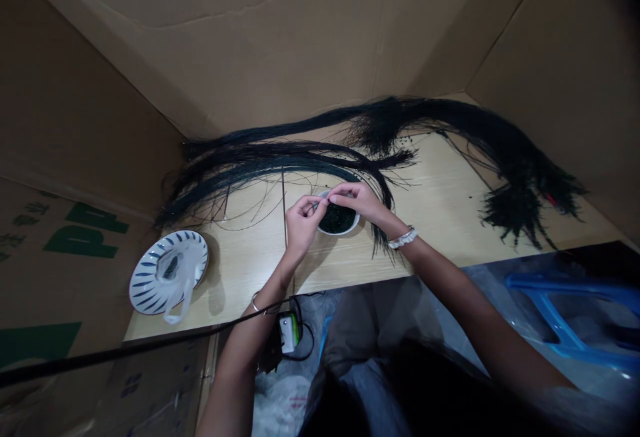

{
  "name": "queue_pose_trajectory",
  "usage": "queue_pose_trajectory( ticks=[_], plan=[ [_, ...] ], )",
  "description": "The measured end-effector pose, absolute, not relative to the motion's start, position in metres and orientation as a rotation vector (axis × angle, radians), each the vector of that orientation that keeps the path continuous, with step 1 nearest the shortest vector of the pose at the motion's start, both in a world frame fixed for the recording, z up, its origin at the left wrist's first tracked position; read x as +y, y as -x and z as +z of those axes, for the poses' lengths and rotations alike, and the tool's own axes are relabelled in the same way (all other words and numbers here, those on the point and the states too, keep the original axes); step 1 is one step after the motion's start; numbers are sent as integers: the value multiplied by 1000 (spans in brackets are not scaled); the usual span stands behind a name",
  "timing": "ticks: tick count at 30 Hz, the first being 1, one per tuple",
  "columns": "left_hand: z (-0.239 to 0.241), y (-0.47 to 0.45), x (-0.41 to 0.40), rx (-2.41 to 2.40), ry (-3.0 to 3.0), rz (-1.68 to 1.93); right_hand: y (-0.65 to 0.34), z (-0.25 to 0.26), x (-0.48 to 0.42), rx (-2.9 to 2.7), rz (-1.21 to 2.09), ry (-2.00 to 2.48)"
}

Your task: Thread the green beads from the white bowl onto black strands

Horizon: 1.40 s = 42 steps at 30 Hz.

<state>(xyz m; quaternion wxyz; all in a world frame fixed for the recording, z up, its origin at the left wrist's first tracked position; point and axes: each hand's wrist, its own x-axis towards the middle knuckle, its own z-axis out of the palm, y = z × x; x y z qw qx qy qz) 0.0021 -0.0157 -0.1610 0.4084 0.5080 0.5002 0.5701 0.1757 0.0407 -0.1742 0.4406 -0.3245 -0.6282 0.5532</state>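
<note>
The left hand point(302, 222) and the right hand point(364, 201) are brought together over the far left part of the bowl point(339, 233). On each hand the grip is closed to a pinch between thumb and forefinger, and the fingertips are set almost against each other. Whether anything is held there cannot be told; any such item is too small to be made out. The bowl is placed on the counter point(245, 245), near its front edge, and is partly covered by the hands.

Progress is judged as follows. A fine operation at the fingertips appears to be under way and is not yet completed. A broad layer of dark grains point(338, 221) is contained in the bowl, so a supply is judged to be left. Several bundles of front strands point(270, 160) are laid out behind the bowl, and their ends are passed down beside it on the right. Further rear strands point(493, 132) are laid toward the right end. Which bundles are finished and which are untreated cannot be determined.
</note>
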Motion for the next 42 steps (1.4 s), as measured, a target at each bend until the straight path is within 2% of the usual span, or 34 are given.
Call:
queue_pose_trajectory(
  ticks=[20, 30, 42],
  plan=[
    [-161, -3, -15, 1238, -1265, 1423, -174, -174, 39, -1591, 1314, 855],
    [-167, -2, -13, 1246, -1241, 1383, -176, -172, 37, -1713, 1004, 895],
    [-171, 7, -8, 1220, -1232, 1344, -181, -169, 40, -1710, 1005, 931]
  ],
)
